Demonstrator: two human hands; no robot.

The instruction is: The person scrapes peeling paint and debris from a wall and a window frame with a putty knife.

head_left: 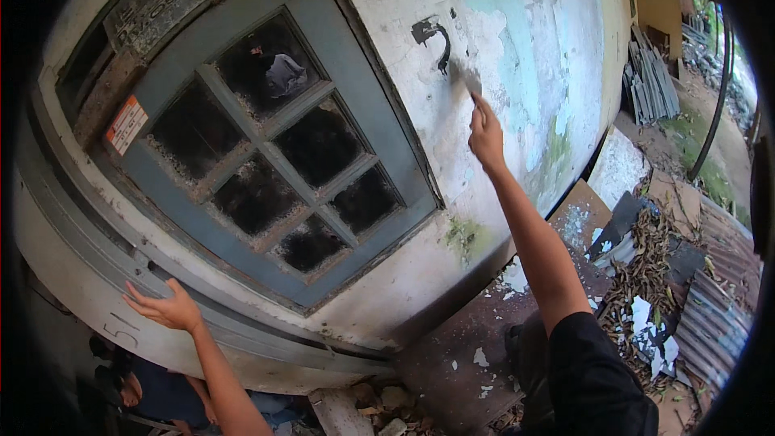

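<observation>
Although blur softened the grey scraper (466, 77) and left its kind our best guess, we saw it at the wall (484, 202), right of the door (389, 129) and just below the dark mark (423, 31). Our right hand (488, 139) seemed to grip it, forefinger stretched along it; our left hand (167, 307) was empty, fingers spread. To work well, we judged, we needed a low blade angle, even pressure and a firm wrist. Its long axis ran aslant, the tip pointing up and leftward from our fingertips.
</observation>
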